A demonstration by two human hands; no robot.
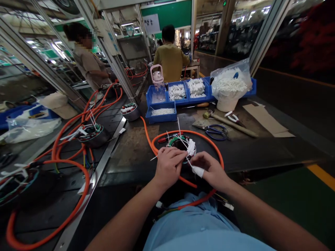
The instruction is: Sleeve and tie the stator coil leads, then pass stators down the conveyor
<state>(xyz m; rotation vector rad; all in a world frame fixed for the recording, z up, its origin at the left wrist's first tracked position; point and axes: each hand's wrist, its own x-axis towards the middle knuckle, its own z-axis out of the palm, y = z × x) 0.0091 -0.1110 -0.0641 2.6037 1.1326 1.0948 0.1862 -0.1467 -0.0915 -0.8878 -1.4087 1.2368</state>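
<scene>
- Nearest me is the blue clothing [193, 230] on the worker's lap, with both forearms reaching over the desk [246, 157].
- The left hand [169, 165] is partly closed, palm down, fingers bent together over the near side of the ring [179, 140]; its fingertips meet the white bundle [191, 148], though I can't tell whether they pinch or only press.
- The right hand [210, 170] is half curled just to the right, with white material [198, 171] at its fingertips. A thin white strip [188, 161] slants from the ring to there; whether the fingers grip it I can't tell.
- The ring sits on the desk in front of the worker, green along its rim, a few white sticks poking out.
- An orange cable [188, 132] loops around ring and hands.
- On the left, two more rings [94, 137] sit among other orange cables [56, 143].
- Beyond the loop, to the right, lie scissors [206, 127], a hammer [232, 123], cutters [232, 116] and cardboard [265, 118].
- Farther back, a small blue bin [162, 118] of white sticks stands before a row of blue bins [183, 101], beside a bag [231, 83] of white pieces in a tub [227, 103].
- A pink-handled bottle [157, 78] stands in the leftmost bin.
- Past them are two co-workers [171, 59], one with their back to us.
</scene>
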